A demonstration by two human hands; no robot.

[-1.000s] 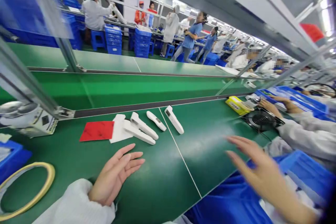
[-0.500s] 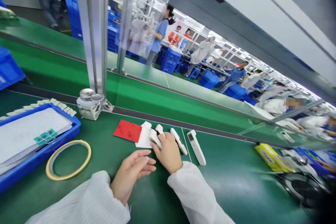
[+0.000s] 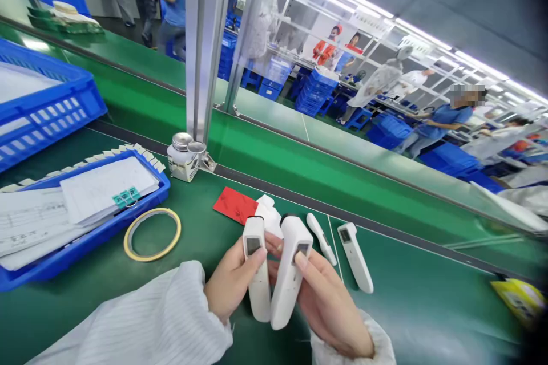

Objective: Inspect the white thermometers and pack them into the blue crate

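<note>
My left hand (image 3: 235, 274) is closed round a white infrared thermometer (image 3: 258, 291), its thumb beside the small dark screen. In my right hand (image 3: 331, 302) is a second white infrared thermometer (image 3: 286, 291), the thumb pressing near its screen. Both are held side by side, heads away from me, just above the green bench. Beyond my right hand lies another thermometer (image 3: 321, 238) on its side, and farther right one more thermometer (image 3: 356, 259) rests with its screen up. A red paper packet (image 3: 234, 205) and a white piece (image 3: 269, 214) lie behind my hands.
A roll of yellow tape (image 3: 174, 238) and a blue tray (image 3: 160, 191) of papers are at left. A metal-topped bottle (image 3: 182, 157) stands by the upright post (image 3: 199, 51). A green conveyor belt (image 3: 278, 148) crosses behind. Something yellow (image 3: 520, 299) sits far right.
Both hands have drawn back, each now holding a thermometer; earlier my left hand was empty and my right was reaching over the thermometers on the bench. The view has swung left.
</note>
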